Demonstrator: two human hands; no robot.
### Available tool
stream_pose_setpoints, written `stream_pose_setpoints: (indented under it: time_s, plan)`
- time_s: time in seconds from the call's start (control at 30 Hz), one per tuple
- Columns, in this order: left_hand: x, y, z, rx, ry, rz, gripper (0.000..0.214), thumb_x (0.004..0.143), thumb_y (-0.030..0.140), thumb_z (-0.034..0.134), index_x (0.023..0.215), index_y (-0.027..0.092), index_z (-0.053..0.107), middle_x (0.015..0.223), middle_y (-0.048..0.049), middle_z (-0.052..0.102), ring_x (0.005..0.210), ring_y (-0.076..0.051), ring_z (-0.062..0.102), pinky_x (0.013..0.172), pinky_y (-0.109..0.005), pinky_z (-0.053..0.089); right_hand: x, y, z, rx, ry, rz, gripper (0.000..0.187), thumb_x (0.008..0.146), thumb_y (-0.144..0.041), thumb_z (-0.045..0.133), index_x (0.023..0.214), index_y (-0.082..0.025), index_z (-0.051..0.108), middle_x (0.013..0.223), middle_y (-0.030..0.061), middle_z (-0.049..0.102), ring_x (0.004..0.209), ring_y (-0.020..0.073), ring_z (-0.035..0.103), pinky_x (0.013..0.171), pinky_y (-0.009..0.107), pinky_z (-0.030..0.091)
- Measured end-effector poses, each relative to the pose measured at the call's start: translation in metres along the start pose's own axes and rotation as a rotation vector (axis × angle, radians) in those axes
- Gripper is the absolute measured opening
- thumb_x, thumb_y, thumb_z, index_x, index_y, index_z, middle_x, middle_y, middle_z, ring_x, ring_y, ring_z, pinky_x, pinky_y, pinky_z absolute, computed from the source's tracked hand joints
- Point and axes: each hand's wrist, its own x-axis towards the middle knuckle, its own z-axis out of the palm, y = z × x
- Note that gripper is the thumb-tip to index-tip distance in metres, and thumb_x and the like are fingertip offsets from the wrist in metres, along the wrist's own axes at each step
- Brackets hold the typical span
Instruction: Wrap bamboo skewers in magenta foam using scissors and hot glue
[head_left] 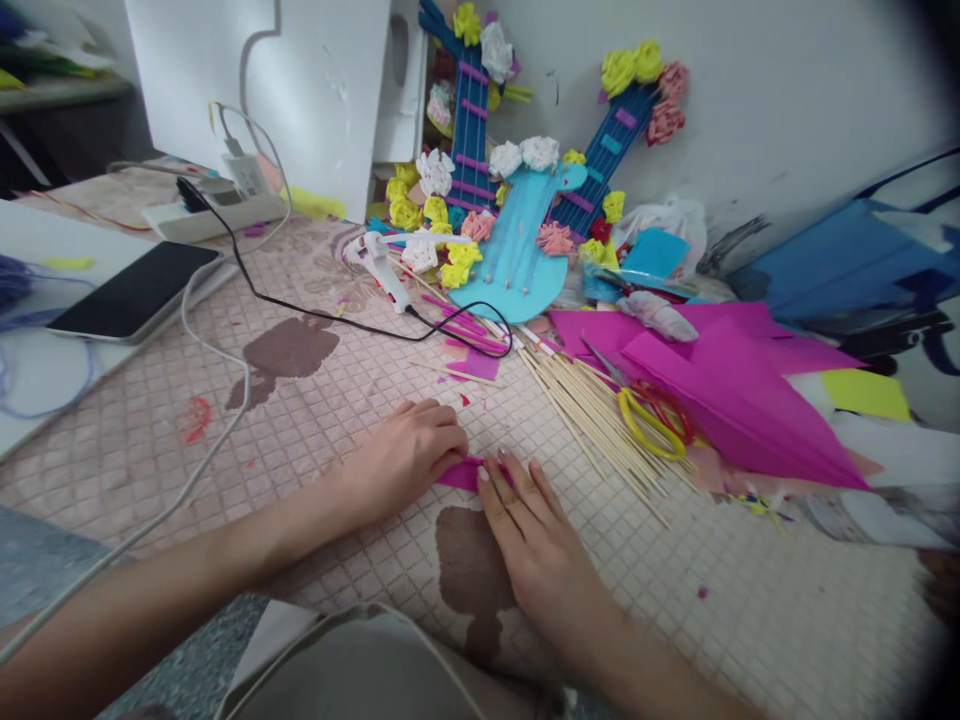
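A small strip of magenta paper (459,476) lies on the patterned tabletop between my two hands. My left hand (417,445) is curled, its fingers closed on the paper's left end. My right hand (536,530) rests flat over the right end, fingers stretched out and fingertips on the paper. The part of the strip under my fingers is hidden. Beyond my hands lie a bundle of thin wooden sticks (581,400) and yellow- and red-handled scissors (649,425). Large magenta paper sheets (720,385) are spread at the right.
A white glue gun (382,268) with a black cord stands further back. Guitar-shaped crafts (517,250) with paper flowers lean on the wall. At the left are a phone (139,290), a power strip (217,212) and a white cable (225,400) crossing beside my left arm.
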Motion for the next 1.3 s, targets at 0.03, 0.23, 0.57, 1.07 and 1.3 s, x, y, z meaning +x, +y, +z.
stream_pose_setpoints:
  time_s: [0.03,0.23,0.57,1.07,1.3]
  plan:
    - [0.000,0.000,0.000,0.000,-0.001,-0.007,0.016,0.091,0.018,0.052,0.082,0.016,0.065,0.082,-0.0043,0.060,0.083,-0.018,0.054,0.077,-0.031,0.042,0.002,0.005,-0.002,0.060,0.027,0.014,0.051,0.085,0.001,0.034,0.134,-0.002,0.046,0.134,0.0177,0.054,0.136,0.0308,0.033,0.105,0.055,0.039]
    - [0.001,0.007,-0.004,0.062,-0.016,-0.019,0.017,0.090,0.016,0.051,0.079,0.016,0.063,0.081,-0.0043,0.059,0.080,-0.018,0.053,0.073,-0.031,0.039,0.027,0.039,-0.013,0.274,0.156,0.207,0.015,0.090,-0.015,0.051,0.099,-0.015,0.063,0.097,0.0088,0.065,0.096,0.0228,0.053,0.085,0.041,0.049]
    - [0.000,0.012,-0.006,0.156,-0.034,-0.004,0.015,0.091,0.014,0.049,0.082,0.015,0.061,0.085,-0.0060,0.060,0.082,-0.020,0.052,0.074,-0.034,0.040,0.037,0.039,-0.007,0.256,-0.001,0.174,0.015,0.092,-0.012,0.049,0.081,-0.017,0.058,0.084,0.0045,0.057,0.086,0.0209,0.047,0.078,0.035,0.043]
    - [-0.023,-0.011,0.005,-0.128,0.191,-0.100,0.017,0.092,0.017,0.049,0.086,0.018,0.065,0.084,-0.0043,0.060,0.080,-0.018,0.056,0.074,-0.032,0.044,0.024,0.029,0.002,0.015,0.099,0.020,0.027,0.093,-0.007,0.040,0.087,-0.013,0.066,0.089,0.0110,0.061,0.090,0.0237,0.047,0.074,0.037,0.043]
    - [-0.022,-0.010,0.002,-0.138,0.176,-0.122,0.015,0.088,0.011,0.052,0.082,0.016,0.065,0.082,-0.0040,0.061,0.078,-0.017,0.055,0.072,-0.031,0.044,0.018,0.026,-0.002,0.013,0.111,0.014,0.026,0.093,-0.008,0.042,0.101,-0.009,0.066,0.096,0.0135,0.063,0.095,0.0255,0.049,0.077,0.039,0.046]
